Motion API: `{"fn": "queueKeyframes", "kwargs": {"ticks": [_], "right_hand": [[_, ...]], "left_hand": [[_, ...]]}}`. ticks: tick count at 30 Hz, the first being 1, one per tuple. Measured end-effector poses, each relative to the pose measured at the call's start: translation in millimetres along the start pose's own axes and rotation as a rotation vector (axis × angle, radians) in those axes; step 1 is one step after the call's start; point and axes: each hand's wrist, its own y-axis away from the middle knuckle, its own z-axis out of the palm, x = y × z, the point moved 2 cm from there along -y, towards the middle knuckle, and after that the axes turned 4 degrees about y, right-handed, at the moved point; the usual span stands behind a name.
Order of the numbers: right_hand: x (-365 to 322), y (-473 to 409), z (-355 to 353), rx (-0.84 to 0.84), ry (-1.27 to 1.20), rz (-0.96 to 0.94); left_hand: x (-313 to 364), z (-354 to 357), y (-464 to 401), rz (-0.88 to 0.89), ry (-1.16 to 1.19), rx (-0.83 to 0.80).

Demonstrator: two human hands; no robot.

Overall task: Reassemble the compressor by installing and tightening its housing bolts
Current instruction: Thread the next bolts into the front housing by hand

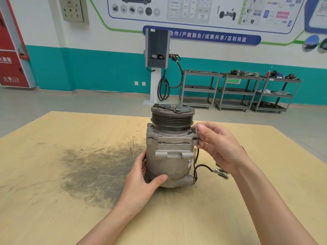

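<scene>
Right hand (217, 145) on compressor (169, 156) bolt (196, 129)

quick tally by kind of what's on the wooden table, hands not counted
grey metal compressor with black ribbed pulley, upright: 1
loose silver bolts lying on the table right of it: 2
bolt standing in the housing flange, at the right hand fingertips: 1
total: 4

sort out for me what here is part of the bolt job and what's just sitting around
Part of the job:
compressor, upright on the table
left hand steadying its body
right hand pinching a bolt at the housing flange
loose bolts on the table

Just around:
charging post
parts carts
red cabinet
</scene>
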Motion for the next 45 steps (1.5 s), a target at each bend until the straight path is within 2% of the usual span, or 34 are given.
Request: {"fn": "queueKeyframes", "kwargs": {"ticks": [3,9,16,23,30,37,45], "right_hand": [[0.4,-0.1,0.8,-0.004,-0.014,0.003],[1.1,-1.7,7.7,0.109,0.103,-0.059],[-2.6,1.7,3.7,0.017,0.039,-0.007],[0.6,-0.5,6.9,0.080,0.032,-0.019],[-0.3,0.4,-0.2,-0.051,-0.045,0.007],[1.3,-0.9,4.5,-0.006,-0.062,0.005],[2.4,-0.8,-1.2,-0.082,-0.113,0.019]], "left_hand": [[-0.5,-0.4,-0.3,-0.010,-0.008,-0.003],[-2.1,-0.3,-1.4,-0.007,-0.008,-0.005],[-1.5,-0.3,-1.4,0.002,-0.004,0.000],[0.6,0.6,-0.5,0.002,0.008,0.004],[1.2,0.6,-0.4,-0.003,0.001,0.009],[-0.1,1.4,-1.2,0.003,0.024,0.013],[-5.4,-1.1,-0.7,-0.022,0.034,0.008]]}}
